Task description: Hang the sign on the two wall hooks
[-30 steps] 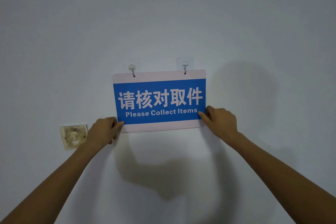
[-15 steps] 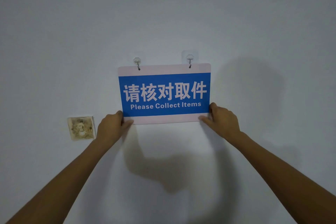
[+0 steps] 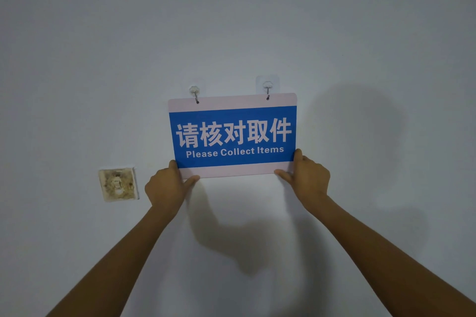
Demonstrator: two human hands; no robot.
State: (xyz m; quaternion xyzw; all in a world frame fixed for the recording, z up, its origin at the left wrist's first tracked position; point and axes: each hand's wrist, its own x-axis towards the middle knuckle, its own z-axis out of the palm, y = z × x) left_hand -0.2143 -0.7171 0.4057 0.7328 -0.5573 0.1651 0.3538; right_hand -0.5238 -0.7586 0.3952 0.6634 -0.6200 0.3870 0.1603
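Sign: a flat, rigid rectangular blue-and-white sign with rounded corners; a glossy blue band carries white Chinese characters and "Please Collect Items", with pale plain strips above and below. It lies against the wall, its top strip caught on both hooks, tilted slightly so the right end sits higher.
Left hook: a thin bent metal wire hook on a clear adhesive pad with a flower-shaped boss, its tip through a small hole near the sign's top left.
Right hook: a matching metal wire hook on a larger clear square pad, its tip in the top-right hole.
Left hand: the bare left hand pinches the lower left corner, thumb lying along the bottom edge.
Right hand: the bare right hand grips the lower right corner, thumb on the bottom strip, a finger up the side edge.
Wall: smooth matte whitish painted wall, shadowed under the arms.
Wall plate: a square, stained, yellowed plastic wall plate, left of the left hand.
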